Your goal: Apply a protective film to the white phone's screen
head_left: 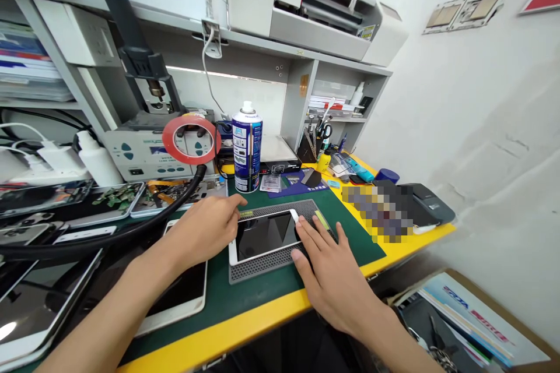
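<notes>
A small tablet [266, 236] with a white frame and dark glossy screen lies face up on a grey honeycomb-patterned mat [262, 271]. My left hand [210, 224] is at the tablet's left end, its index finger stretched out and the others curled in. Whatever those curled fingers hold, if anything, is hidden. Across the tablet's right end rests my right hand [330, 268], with its fingers apart and fingertips on the white edge. A larger white-framed tablet [186, 294] lies partly under my left forearm.
A spray can [247, 148] stands behind the mat. Red tape [191, 139] hangs at a grey control unit [151, 157], whose black hose [131, 236] crosses the left side. Another tablet [41, 303] lies at far left. The desk's yellow edge [262, 315] runs in front; a box [481, 315] sits lower right.
</notes>
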Tool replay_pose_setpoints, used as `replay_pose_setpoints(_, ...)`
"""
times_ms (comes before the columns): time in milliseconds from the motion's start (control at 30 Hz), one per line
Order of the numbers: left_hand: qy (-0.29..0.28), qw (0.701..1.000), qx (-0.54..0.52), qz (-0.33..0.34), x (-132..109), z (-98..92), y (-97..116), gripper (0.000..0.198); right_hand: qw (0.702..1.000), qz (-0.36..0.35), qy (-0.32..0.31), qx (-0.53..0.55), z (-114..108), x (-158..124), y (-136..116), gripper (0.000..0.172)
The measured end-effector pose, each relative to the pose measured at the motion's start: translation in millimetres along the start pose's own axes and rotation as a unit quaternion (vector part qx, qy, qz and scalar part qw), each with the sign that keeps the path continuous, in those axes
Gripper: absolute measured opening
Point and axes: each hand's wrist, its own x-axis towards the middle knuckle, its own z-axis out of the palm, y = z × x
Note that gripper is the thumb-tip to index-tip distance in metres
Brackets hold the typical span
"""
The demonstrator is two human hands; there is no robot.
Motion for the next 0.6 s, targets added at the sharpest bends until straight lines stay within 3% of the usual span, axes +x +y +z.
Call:
replay_pose_setpoints(333,-0.003,1.0,-0.017,0.004,1,-2.1,0,0.044,0.998,0.006,-0.031,0.062,-2,43,5,0.068)
replay_pose_setpoints(600,-0.006,0.999,-0.029,0.011,2,-2.1,-2,0.042,0.996,0.002,-0.042,0.084,-7,32,7,0.07)
